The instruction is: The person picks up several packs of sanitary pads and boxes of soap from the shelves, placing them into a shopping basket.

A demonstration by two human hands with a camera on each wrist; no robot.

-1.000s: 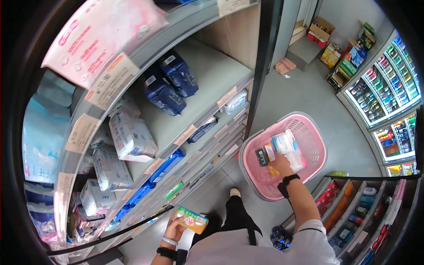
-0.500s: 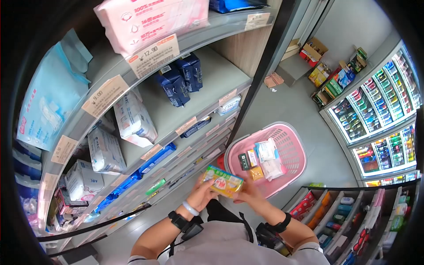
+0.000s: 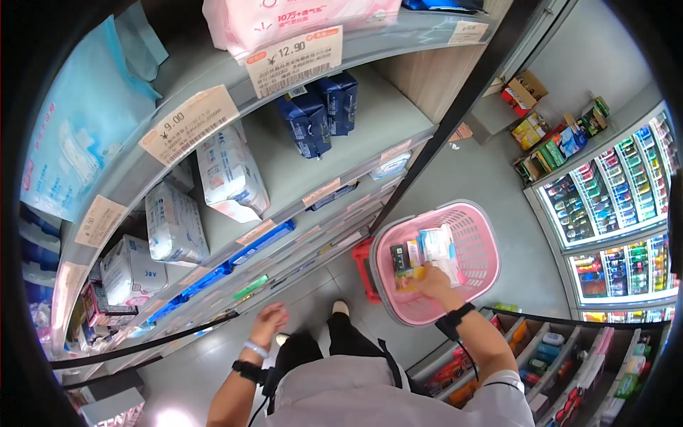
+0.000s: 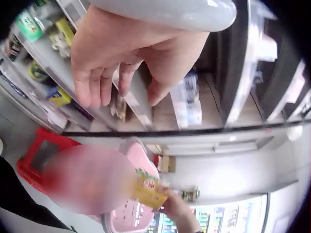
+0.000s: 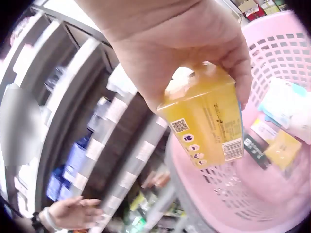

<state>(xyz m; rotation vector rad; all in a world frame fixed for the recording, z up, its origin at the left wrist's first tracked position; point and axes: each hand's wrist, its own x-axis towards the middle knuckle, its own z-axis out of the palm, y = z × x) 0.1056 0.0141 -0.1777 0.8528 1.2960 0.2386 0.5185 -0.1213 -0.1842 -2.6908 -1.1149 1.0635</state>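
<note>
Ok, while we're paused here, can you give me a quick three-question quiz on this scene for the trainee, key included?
1. Which hand holds the printed yellow package at the pink basket?
2. True or false: the left hand grips a blue pack.
3. Where does the small dark box lie? a) on a shelf b) inside the basket c) on the floor

Key:
1. The right hand.
2. False; it holds nothing.
3. b

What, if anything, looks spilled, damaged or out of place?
A small white scrap lies on the grey floor beyond the pink plastic basket, like dropped litter. The yellow rectangular pack in the right hand shows no obvious damage.
</note>
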